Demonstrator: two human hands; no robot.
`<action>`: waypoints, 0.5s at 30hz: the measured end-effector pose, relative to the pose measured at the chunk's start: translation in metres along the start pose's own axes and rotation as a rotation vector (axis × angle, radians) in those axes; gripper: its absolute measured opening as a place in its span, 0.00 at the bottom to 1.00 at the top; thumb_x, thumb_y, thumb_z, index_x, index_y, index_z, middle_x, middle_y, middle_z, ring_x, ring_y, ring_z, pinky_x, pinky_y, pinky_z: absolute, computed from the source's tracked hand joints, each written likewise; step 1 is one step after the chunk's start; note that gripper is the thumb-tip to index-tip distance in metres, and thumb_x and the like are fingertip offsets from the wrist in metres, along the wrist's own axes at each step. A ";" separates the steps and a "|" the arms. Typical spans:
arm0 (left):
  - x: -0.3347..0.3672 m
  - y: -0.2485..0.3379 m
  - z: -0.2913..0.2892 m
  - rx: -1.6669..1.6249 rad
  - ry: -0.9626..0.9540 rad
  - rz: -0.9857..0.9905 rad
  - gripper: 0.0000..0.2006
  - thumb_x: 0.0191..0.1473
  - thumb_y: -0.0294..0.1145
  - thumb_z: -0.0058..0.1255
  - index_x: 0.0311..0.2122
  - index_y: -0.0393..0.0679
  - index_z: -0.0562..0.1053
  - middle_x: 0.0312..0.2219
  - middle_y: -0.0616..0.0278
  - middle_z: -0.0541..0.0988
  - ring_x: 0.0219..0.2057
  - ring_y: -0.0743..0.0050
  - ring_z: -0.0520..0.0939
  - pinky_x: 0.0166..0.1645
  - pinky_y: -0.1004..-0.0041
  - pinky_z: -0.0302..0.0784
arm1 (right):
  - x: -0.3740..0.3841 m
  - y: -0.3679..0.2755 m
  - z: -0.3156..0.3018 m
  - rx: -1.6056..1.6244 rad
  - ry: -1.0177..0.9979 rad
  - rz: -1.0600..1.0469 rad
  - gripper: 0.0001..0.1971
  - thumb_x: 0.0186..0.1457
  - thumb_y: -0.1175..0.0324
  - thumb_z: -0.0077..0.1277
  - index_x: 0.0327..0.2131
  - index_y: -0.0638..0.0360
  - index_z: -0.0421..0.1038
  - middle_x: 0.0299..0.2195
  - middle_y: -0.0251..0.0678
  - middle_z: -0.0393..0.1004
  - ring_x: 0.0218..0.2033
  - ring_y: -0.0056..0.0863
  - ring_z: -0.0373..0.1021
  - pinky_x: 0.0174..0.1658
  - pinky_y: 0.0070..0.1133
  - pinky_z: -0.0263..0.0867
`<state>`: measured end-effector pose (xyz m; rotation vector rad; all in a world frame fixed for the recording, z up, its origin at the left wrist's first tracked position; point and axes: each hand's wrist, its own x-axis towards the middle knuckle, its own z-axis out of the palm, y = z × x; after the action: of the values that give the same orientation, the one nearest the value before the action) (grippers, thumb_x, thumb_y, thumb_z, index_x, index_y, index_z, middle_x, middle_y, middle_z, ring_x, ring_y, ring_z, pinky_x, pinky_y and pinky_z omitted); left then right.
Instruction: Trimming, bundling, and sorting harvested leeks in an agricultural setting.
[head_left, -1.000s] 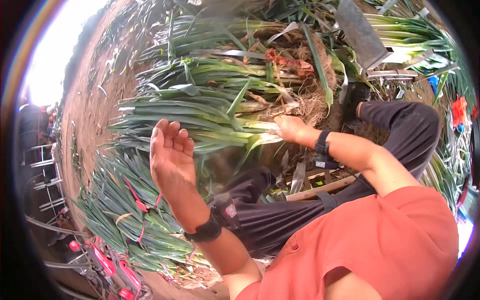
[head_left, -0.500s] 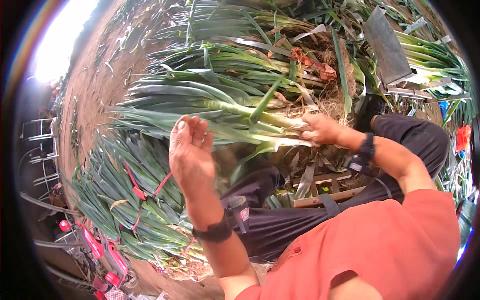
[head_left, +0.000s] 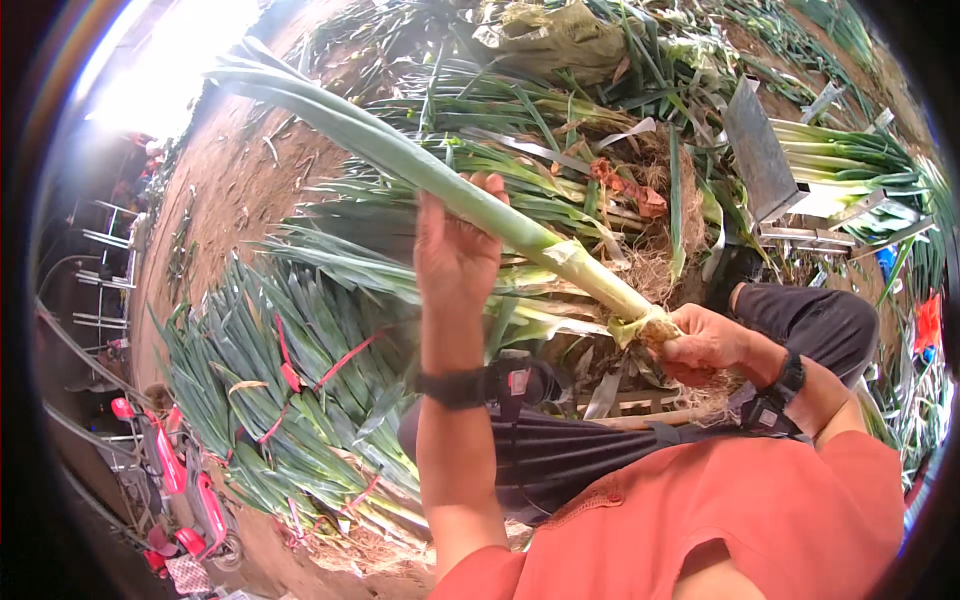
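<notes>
A long leek (head_left: 500, 222) slants across the view, its green leaves at the upper left and its root end at the lower right. My right hand (head_left: 705, 345) is closed round the root end. My left hand (head_left: 455, 255) is behind the middle of the leek, palm up, with fingertips showing past its upper edge. Those fingers look extended, not wrapped round it; the leek hides part of them, and contact is unclear. Beneath lies a pile of loose leeks (head_left: 350, 245) with dry roots (head_left: 660, 265).
At the left lie leek bundles (head_left: 290, 400) with red ties. A metal plate (head_left: 765, 150) stands at the right, beside more leeks (head_left: 840, 155). A sack (head_left: 560, 40) sits at the back. Wooden slats (head_left: 640, 415) are near my legs; a red vehicle (head_left: 165, 455) is far left.
My right hand has lifted a single leek off the pile and moved nearer to me. My left hand has shifted right, behind that leek. The view has tilted slightly.
</notes>
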<state>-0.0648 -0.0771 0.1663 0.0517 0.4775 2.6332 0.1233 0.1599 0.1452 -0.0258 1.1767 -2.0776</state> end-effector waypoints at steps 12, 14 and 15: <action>0.002 -0.009 0.025 0.469 0.031 0.501 0.17 0.46 0.22 0.52 0.44 0.43 0.66 0.37 0.65 0.72 0.37 0.72 0.73 0.40 0.70 0.72 | 0.157 -0.060 0.026 -0.284 0.253 -0.611 0.21 0.49 0.64 0.52 0.44 0.67 0.65 0.38 0.33 0.70 0.38 0.15 0.65 0.43 0.16 0.61; -0.001 -0.006 0.028 0.440 0.034 0.514 0.16 0.46 0.22 0.51 0.43 0.43 0.66 0.35 0.65 0.73 0.34 0.72 0.74 0.38 0.72 0.72 | 0.157 -0.068 0.039 -0.286 0.290 -0.578 0.15 0.49 0.67 0.51 0.38 0.67 0.69 0.30 0.27 0.70 0.30 0.11 0.63 0.35 0.13 0.60; -0.001 -0.001 0.026 0.454 0.015 0.512 0.16 0.46 0.22 0.51 0.43 0.43 0.66 0.35 0.65 0.73 0.34 0.72 0.74 0.38 0.72 0.72 | 0.157 -0.071 0.042 -0.288 0.310 -0.562 0.12 0.49 0.69 0.50 0.34 0.68 0.71 0.26 0.24 0.70 0.26 0.08 0.62 0.30 0.11 0.60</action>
<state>-0.0608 -0.0683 0.1904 0.3381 1.1948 2.9482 -0.0177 0.0555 0.1724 -0.1962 1.8171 -2.4266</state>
